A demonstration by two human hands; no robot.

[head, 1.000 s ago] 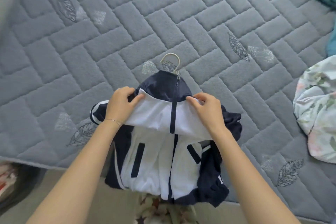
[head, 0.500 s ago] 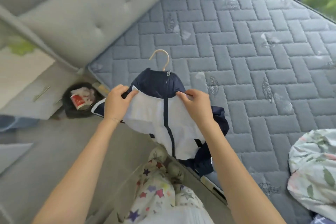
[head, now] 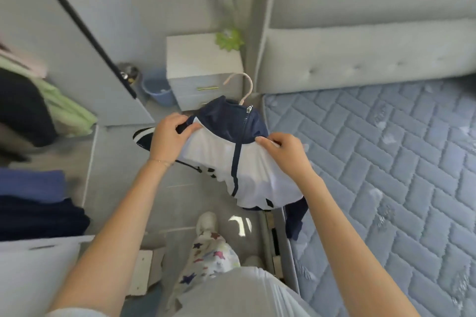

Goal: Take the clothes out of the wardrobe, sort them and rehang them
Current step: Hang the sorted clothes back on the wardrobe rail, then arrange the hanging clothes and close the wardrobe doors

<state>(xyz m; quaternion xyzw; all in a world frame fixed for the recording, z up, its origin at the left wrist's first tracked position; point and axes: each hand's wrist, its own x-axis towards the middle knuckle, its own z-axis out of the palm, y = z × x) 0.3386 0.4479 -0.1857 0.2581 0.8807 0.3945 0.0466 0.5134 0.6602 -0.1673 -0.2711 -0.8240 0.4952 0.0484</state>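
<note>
A navy and white zip jacket point(head: 247, 162) hangs in the air on a pale hanger whose hook point(head: 242, 85) sticks out above the collar. My left hand point(head: 170, 136) grips the jacket's left shoulder. My right hand point(head: 286, 154) pinches the right shoulder. The jacket is over the floor beside the bed, and a navy sleeve dangles at its lower right. At the left edge, the open wardrobe point(head: 77, 41) shows hanging green and dark clothes point(head: 51, 108) and folded blue clothes point(head: 38, 203).
The grey quilted mattress point(head: 386, 175) and padded headboard point(head: 360, 59) fill the right. A bedside cabinet point(head: 203, 69) with a green plant and a blue bin point(head: 157, 90) stand ahead. My leg in star-print trousers point(head: 206, 260) is below.
I have lifted the jacket off the mattress and turned left with it. The view has swung from the bed to the wardrobe and the bedside cabinet. Both hands keep their grips.
</note>
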